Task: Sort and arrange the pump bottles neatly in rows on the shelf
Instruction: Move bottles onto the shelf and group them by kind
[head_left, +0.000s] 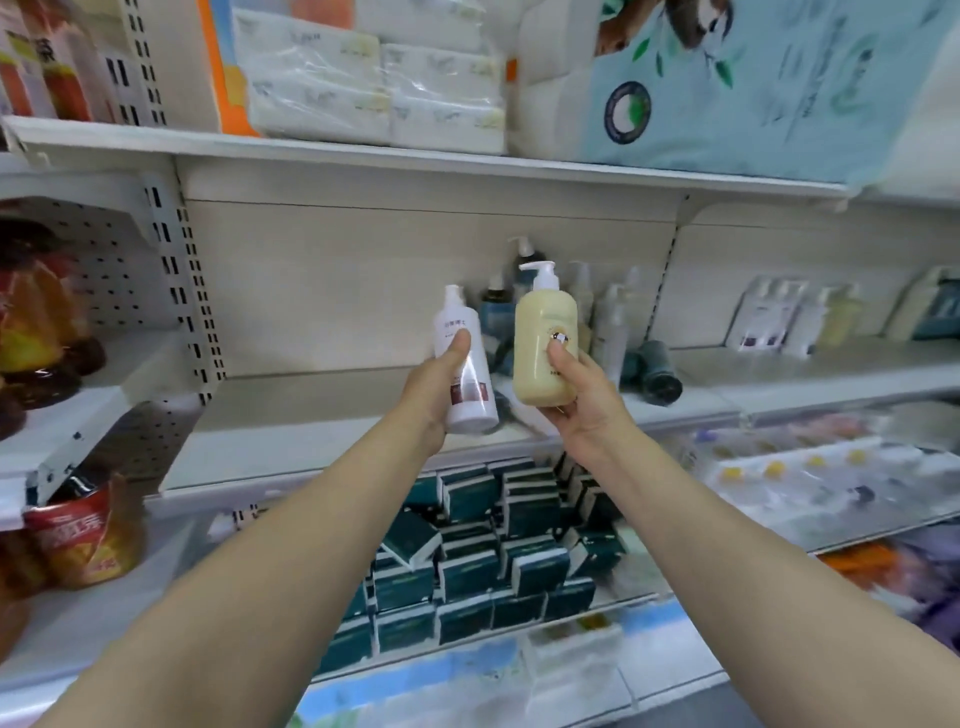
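Left hand (441, 387) grips a white pump bottle (464, 358) around its lower body, thumb laid up the front of the label; the bottle leans slightly left. Right hand (582, 400) grips a cream-yellow pump bottle (545, 345) from below and behind, thumb pressed on the front beside a small round emblem; this bottle stands nearly upright, its white pump head pointing left. Both bottles are held side by side, close but apart, in front of the middle shelf (322, 441) and above its front edge.

Behind the held bottles, toward the back panel near the shelf's right end, stands a loose cluster of pump bottles (597, 312), dark and pale; their outlines are blurred, so the count is uncertain. A dark green bottle (657, 371) lies on its side just right of the cluster. The adjoining shelf bay to the right carries pale boxed sets (774, 319). The upper shelf bears wrapped tissue packs (374, 98). Below the middle shelf, dark teal packets (493, 551) are stacked in a heap.
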